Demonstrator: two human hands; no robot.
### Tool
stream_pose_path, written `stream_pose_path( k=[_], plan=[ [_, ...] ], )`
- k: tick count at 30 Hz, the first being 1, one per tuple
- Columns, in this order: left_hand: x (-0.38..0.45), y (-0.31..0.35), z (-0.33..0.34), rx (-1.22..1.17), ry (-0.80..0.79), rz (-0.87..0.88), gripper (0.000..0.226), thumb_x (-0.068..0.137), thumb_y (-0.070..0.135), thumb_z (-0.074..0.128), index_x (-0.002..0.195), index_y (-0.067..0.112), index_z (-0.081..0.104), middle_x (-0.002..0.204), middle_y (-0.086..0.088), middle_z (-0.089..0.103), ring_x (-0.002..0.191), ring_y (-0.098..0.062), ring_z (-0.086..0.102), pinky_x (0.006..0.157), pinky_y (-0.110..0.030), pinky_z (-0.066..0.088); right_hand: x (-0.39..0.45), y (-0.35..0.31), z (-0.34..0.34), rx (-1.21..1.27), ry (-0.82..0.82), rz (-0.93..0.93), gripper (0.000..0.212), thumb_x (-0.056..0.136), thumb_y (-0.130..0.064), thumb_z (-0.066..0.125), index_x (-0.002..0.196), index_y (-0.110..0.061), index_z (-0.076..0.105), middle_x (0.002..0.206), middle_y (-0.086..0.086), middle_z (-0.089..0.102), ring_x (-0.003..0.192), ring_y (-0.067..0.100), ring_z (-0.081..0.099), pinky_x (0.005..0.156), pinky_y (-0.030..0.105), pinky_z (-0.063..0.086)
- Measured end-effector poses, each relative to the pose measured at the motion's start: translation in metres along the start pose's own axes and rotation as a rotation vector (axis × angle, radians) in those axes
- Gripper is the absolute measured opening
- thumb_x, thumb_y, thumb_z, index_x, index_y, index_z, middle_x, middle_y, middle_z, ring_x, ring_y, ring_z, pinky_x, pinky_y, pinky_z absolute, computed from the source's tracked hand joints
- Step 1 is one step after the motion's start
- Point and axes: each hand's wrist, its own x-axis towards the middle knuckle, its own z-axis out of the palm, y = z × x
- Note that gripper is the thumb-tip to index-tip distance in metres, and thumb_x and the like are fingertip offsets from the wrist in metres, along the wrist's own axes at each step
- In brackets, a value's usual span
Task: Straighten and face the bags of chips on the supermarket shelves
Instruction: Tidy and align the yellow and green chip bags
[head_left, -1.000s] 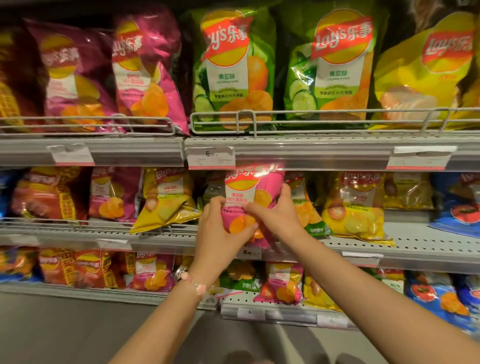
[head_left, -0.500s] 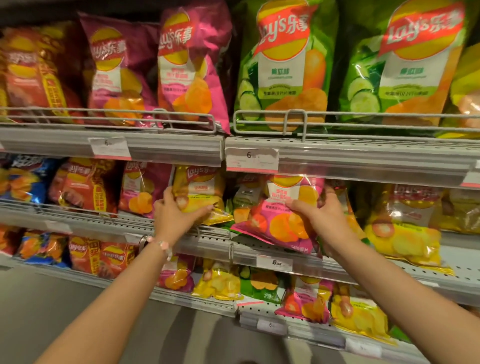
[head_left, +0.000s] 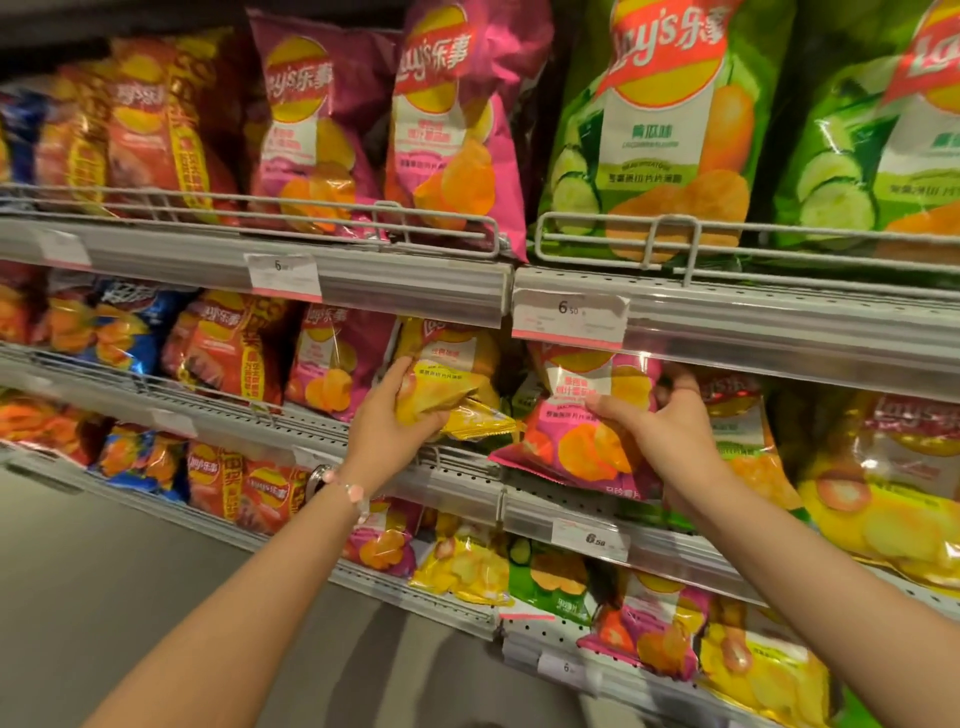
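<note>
Head view: left hand (head_left: 387, 421) grips a yellow bag (head_left: 452, 384) and right hand (head_left: 670, 431) clasps a pink bag (head_left: 576, 431) on the middle shelf (head_left: 467, 478).

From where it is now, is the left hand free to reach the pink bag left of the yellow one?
Probably not yet: the left hand is gripping the yellow bag. The pink bag sits right beside it, front unobstructed.

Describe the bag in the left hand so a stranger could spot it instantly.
Find the middle shelf, just below the left price tag. There the left hand grips a yellow bag. Unlike the upright pink bags beside it, it is crumpled and tipped forward over the shelf edge.
</note>
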Motion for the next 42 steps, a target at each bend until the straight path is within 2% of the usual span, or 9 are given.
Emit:
stream_pose_path(
  k=[11, 15, 19, 22, 25, 32, 36, 40, 42],
  plan=[
    [-0.039, -0.008, -0.07, -0.057, 0.07, 0.142, 0.079, 0.077, 0.025, 0.077, 0.142, 0.042, 0.036, 0.138, 0.008, 0.049, 0.125, -0.01, 0.048, 0.102, -0.044, 0.045, 0.007, 0.001, 0.043, -0.081, -0.065, 0.073, 0.055, 0.067, -0.021, 0.085, 0.109, -0.016, 0.05, 0.108, 0.008, 0.066, 0.096, 0.026, 0.065, 0.086, 0.045, 0.054],
    [-0.051, -0.015, -0.094, -0.036, 0.137, 0.122, 0.075, 0.071, 0.039, 0.075, 0.133, 0.056, 0.037, 0.129, 0.022, 0.052, 0.115, 0.008, 0.05, 0.089, -0.025, 0.048, 0.016, 0.005, 0.084, -0.146, -0.074, 0.064, 0.032, 0.071, -0.03, 0.081, 0.088, -0.021, 0.056, 0.104, 0.01, 0.068, 0.094, 0.027, 0.065, 0.089, 0.045, 0.052],
    [-0.062, -0.017, -0.107, -0.016, 0.169, 0.116, 0.073, 0.067, 0.043, 0.072, 0.131, 0.055, 0.039, 0.125, 0.028, 0.052, 0.11, 0.013, 0.05, 0.082, -0.015, 0.044, 0.026, 0.008, 0.122, -0.192, -0.045, 0.016, 0.061, 0.077, -0.034, 0.077, 0.122, -0.007, 0.046, 0.12, 0.015, 0.059, 0.108, 0.033, 0.057, 0.089, 0.034, 0.045],
    [-0.066, -0.021, -0.11, -0.017, 0.164, 0.117, 0.076, 0.07, 0.033, 0.076, 0.138, 0.038, 0.042, 0.132, 0.007, 0.056, 0.117, -0.011, 0.055, 0.092, -0.036, 0.05, 0.04, 0.01, 0.145, -0.234, -0.054, 0.041, 0.073, 0.081, -0.034, 0.073, 0.137, -0.005, 0.036, 0.133, 0.018, 0.052, 0.121, 0.034, 0.05, 0.093, 0.03, 0.04],
    [-0.069, -0.023, -0.113, -0.019, 0.15, 0.14, 0.08, 0.067, 0.039, 0.074, 0.14, 0.035, 0.042, 0.133, 0.006, 0.055, 0.12, -0.015, 0.054, 0.095, -0.046, 0.05, 0.05, 0.015, 0.161, -0.266, -0.103, 0.102, 0.08, 0.083, -0.034, 0.071, 0.144, -0.007, 0.027, 0.143, 0.017, 0.043, 0.129, 0.031, 0.044, 0.098, 0.027, 0.037],
    [-0.074, -0.017, -0.102, -0.051, 0.164, 0.146, 0.075, 0.066, 0.043, 0.073, 0.129, 0.061, 0.037, 0.124, 0.042, 0.047, 0.116, 0.013, 0.047, 0.087, -0.021, 0.044, 0.055, 0.022, 0.164, -0.342, -0.231, 0.16, 0.095, 0.076, -0.031, 0.078, 0.146, -0.004, 0.019, 0.147, 0.016, 0.035, 0.134, 0.031, 0.037, 0.11, 0.04, 0.033],
    [-0.077, -0.013, -0.086, -0.088, 0.129, 0.151, 0.075, 0.067, 0.042, 0.074, 0.131, 0.059, 0.039, 0.127, 0.039, 0.048, 0.119, 0.011, 0.046, 0.09, -0.022, 0.043, 0.049, 0.016, 0.155, -0.236, -0.298, 0.221, 0.098, 0.074, -0.029, 0.08, 0.146, -0.005, 0.017, 0.147, 0.015, 0.034, 0.134, 0.031, 0.037, 0.109, 0.041, 0.035],
    [-0.076, -0.001, -0.066, -0.138, 0.091, 0.161, 0.074, 0.068, 0.04, 0.075, 0.13, 0.059, 0.04, 0.13, 0.03, 0.05, 0.121, 0.007, 0.048, 0.089, -0.015, 0.043, 0.025, 0.003, 0.134, -0.108, -0.071, -0.012, 0.054, 0.09, -0.03, 0.063, 0.135, -0.008, 0.042, 0.125, 0.012, 0.057, 0.118, 0.031, 0.053, 0.096, 0.039, 0.044],
    [-0.076, 0.003, -0.054, -0.18, 0.074, 0.154, 0.073, 0.07, 0.035, 0.076, 0.13, 0.058, 0.041, 0.132, 0.026, 0.051, 0.123, 0.004, 0.048, 0.094, -0.018, 0.044, 0.004, -0.004, 0.116, 0.078, -0.135, -0.016, 0.05, 0.092, -0.04, 0.055, 0.135, -0.016, 0.044, 0.109, -0.006, 0.058, 0.111, 0.02, 0.055, 0.082, 0.028, 0.044]
  ],
)
